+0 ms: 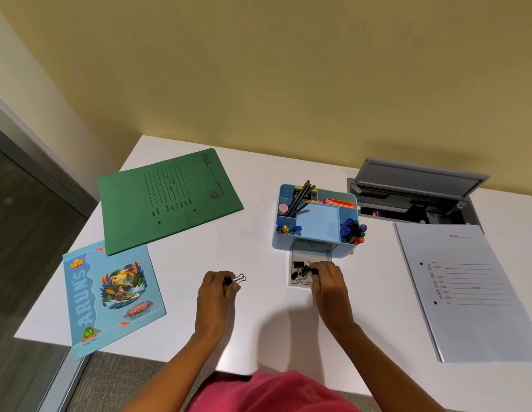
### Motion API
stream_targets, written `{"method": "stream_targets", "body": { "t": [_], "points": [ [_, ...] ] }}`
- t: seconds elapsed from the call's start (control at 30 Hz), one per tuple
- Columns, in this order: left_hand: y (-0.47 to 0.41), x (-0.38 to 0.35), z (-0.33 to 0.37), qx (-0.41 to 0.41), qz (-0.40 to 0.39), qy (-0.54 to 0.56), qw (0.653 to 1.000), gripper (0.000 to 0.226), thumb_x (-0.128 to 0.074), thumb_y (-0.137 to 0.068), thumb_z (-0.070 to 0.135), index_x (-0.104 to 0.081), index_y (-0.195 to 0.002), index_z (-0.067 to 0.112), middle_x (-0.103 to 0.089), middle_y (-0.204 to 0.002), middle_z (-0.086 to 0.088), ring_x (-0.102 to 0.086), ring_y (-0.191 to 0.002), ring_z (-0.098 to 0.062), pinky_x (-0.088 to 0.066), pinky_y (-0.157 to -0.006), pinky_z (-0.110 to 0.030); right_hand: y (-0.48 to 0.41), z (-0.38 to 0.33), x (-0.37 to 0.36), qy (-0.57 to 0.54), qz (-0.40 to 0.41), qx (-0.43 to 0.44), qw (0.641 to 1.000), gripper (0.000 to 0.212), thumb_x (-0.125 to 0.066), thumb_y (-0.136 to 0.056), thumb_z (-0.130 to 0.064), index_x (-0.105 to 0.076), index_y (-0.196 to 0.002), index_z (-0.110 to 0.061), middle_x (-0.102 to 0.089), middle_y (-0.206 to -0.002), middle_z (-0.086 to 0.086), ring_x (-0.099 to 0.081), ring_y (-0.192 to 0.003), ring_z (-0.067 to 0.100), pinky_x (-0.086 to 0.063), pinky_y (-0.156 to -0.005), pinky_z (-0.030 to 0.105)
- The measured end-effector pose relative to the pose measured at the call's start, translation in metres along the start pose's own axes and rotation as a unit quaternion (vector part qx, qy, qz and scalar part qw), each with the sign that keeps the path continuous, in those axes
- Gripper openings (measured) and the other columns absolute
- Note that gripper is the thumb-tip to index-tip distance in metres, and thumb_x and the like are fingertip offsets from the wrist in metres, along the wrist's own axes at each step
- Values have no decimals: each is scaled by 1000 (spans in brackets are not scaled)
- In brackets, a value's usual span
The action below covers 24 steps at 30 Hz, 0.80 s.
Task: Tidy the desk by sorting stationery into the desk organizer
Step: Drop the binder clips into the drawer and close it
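Nearly done, likely: pens point(348, 230), pencils point(300, 194) in organizer point(318, 221), clips point(299, 270) in open drawer point(312, 252). Left to stow: clip point(236, 279) pinched in left hand point(215, 292), second clip point(314, 271) pinched in right hand point(327, 279) at drawer.

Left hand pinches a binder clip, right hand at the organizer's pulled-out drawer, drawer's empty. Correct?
Not quite: the drawer is not empty. The head view shows several black binder clips lying in it. The rest holds: the left hand pinches a binder clip, and the right hand is at the organizer's pulled-out drawer.
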<state>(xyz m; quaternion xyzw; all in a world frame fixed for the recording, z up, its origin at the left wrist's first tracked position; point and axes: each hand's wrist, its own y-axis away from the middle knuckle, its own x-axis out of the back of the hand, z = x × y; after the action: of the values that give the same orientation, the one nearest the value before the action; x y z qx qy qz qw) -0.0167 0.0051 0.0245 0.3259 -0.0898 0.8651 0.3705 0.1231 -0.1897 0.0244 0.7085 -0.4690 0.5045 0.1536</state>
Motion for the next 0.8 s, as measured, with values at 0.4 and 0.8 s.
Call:
{"method": "stream_targets", "body": {
  "t": [0.4, 0.8],
  "points": [
    [-7, -9, 36, -32, -36, 39, 998, 21, -69, -83, 7, -68, -104, 9, -61, -97, -5, -60, -83, -11, -41, -75, -3, -7, -20, 14, -99, 42, -1, 994, 34, -45, -80, 16, -64, -101, -2, -63, -97, 10, -58, -92, 22, -44, -86, 18],
    [-5, -27, 78, 92, -185, 198, 958, 16, -66, -87, 13, -68, -102, 9, -69, -78, 3, -67, -60, 3, -49, -57, -8, 0, -57, 19, -269, -37, -32, 962, 16, -55, -85, 1, -68, -86, -9, -59, -83, -4, -56, -80, -4, -41, -71, 7]
  ]
}}
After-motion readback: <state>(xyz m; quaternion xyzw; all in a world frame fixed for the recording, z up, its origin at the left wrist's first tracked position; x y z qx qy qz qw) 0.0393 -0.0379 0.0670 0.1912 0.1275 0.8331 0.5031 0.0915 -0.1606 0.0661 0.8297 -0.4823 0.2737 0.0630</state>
